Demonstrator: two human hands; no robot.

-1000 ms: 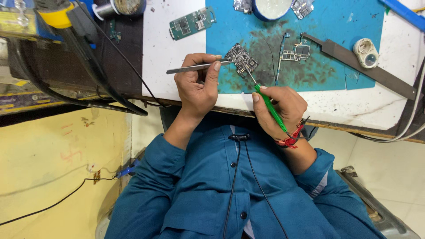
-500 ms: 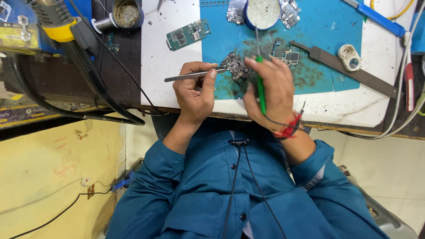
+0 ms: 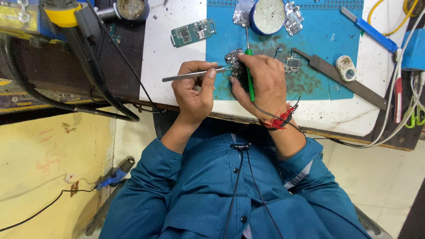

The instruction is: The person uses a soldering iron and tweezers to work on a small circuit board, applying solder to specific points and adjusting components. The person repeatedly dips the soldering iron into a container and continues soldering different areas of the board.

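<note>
On the blue work mat (image 3: 318, 48) near the bench's front edge, a small dark circuit board (image 3: 233, 58) lies between the two hands. From the head camera, the left hand (image 3: 194, 90) pinches a pair of silver tweezers (image 3: 195, 74) closed between thumb and fingers, the tips reaching the board's edge. The right hand (image 3: 261, 86) is wrapped around a green-handled tool (image 3: 249, 75), its metal shaft pointing away toward the back of the mat; a red thread band (image 3: 280, 120) circles that wrist.

At the mat's far edge stands a round blue-rimmed tin (image 3: 268, 15) holding a pale greyish paste, with silvery metal shields touching it on both sides. Up left, a dark round pot (image 3: 131, 9) holds brownish residue. A green circuit board (image 3: 193, 32) lies on the white surface beside the mat. To the right, a small white round tub (image 3: 345, 67) sits just beside a long grey metal strip (image 3: 341, 79).
</note>
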